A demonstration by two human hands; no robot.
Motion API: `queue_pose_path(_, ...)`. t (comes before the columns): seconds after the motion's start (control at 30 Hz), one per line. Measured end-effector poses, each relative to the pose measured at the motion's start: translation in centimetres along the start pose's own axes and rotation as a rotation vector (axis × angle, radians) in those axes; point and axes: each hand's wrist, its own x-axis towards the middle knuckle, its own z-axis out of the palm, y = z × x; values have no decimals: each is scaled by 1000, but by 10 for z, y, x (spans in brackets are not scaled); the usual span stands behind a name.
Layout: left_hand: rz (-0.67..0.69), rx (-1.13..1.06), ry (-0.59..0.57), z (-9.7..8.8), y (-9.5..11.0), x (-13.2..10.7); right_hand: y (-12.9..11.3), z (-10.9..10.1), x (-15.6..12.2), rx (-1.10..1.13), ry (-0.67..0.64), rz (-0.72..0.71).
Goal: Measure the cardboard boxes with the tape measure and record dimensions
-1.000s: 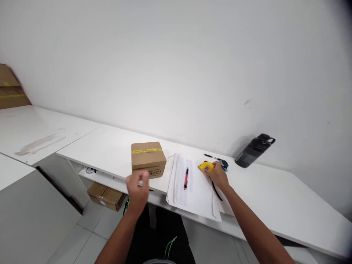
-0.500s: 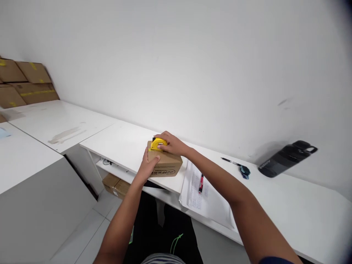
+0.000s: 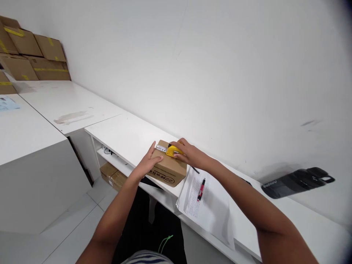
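A small brown cardboard box with dark print on its front side sits on the white shelf top. My left hand grips the box's left end, thumb on the top face and fingers along the side. Over the top of the box, my right hand is closed round a yellow tape measure. A short length of its white blade, with numbers showing, lies across the top face toward the box's left edge near my left fingers.
Right of the box lie papers with a red pen on them. A black bottle lies near the wall. Several cardboard boxes are stacked at the far left, and more boxes sit below the shelf.
My right hand has moved the tape measure rightward along the box top, and a stretch of blade now shows. The camera view has shifted and tilted. My left hand stays on the box.
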Motion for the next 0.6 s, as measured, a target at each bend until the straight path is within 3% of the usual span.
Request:
queue_pose_path(0.17, 49, 25, -40, -1, 2, 1, 25, -16, -69, 55, -3, 192)
queue_pose_path(0.27, 39, -1, -32, -2, 2, 1, 34, -16, -91, 83, 27, 238)
queue_pose_path(0.47, -20, -99, -39, -2, 5, 2, 37, -9, -89, 118, 160, 214)
queue_pose_path(0.6, 67, -70, 235, 21, 1, 1, 29, -2, -62, 35, 315, 207)
